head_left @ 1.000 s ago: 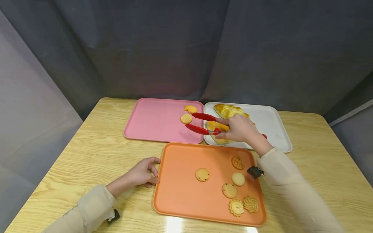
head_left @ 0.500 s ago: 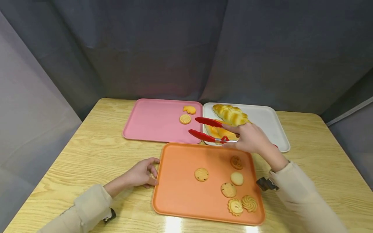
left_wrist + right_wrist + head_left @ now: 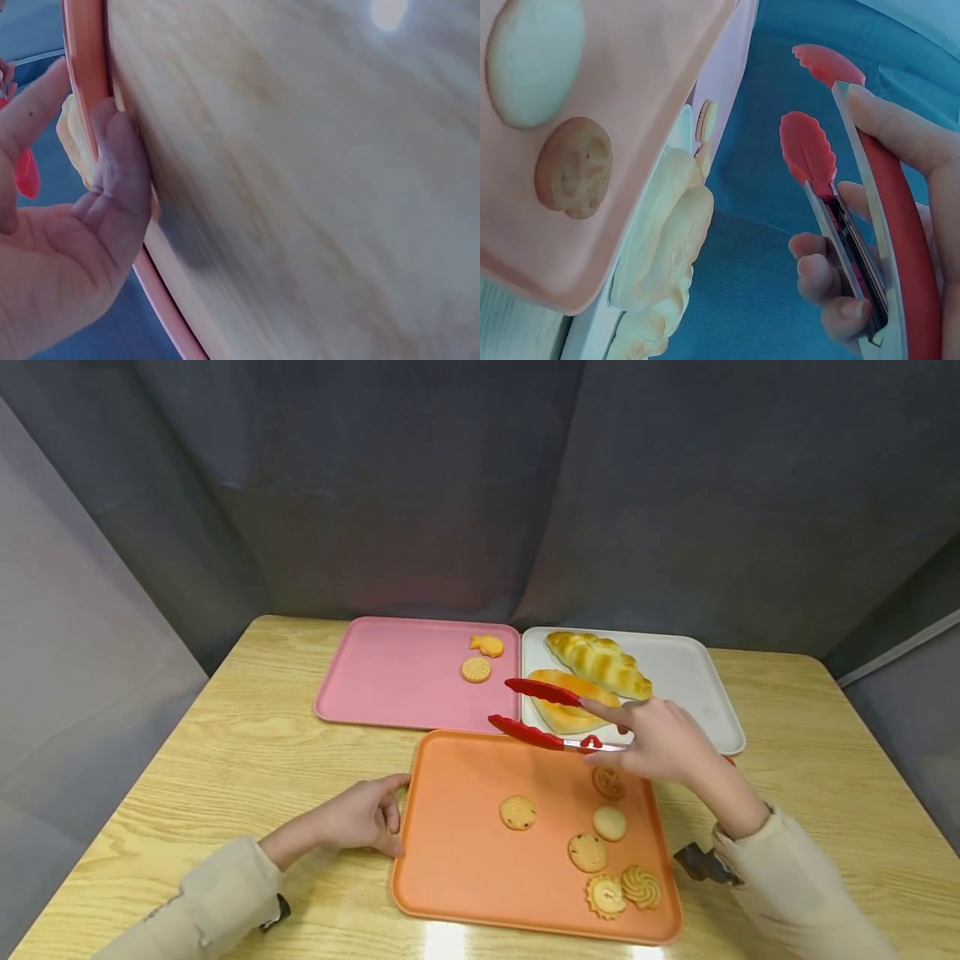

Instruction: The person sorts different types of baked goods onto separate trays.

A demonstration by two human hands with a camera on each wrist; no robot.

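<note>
In the head view my right hand [image 3: 670, 742] grips red-tipped tongs [image 3: 528, 732] over the front edge of the white tray. Their two arms stand apart with nothing between the tips, as the right wrist view also shows. My left hand [image 3: 358, 816] holds the left rim of the orange tray [image 3: 457, 860] with thumb and fingertips. Several cookies lie on that tray: one chocolate-chip cookie [image 3: 518, 812] near the middle, the others, among them a pretzel-like cookie [image 3: 608, 782], toward the right. A fish-shaped cookie [image 3: 487, 645] and a round cracker [image 3: 476, 670] rest on the pink tray [image 3: 397, 677].
Beside the pink tray stands the white tray [image 3: 697, 693], bearing a braided loaf [image 3: 600, 663] and a rounder bread [image 3: 570, 720] in front of it. All three trays are on a wooden table [image 3: 247, 735]. A dark curtain [image 3: 420, 485] hangs behind.
My right hand and the tongs have drawn back from beside the cracker, moving right and toward me. The tongs' tips remain apart. My left hand stays at the orange tray's rim.
</note>
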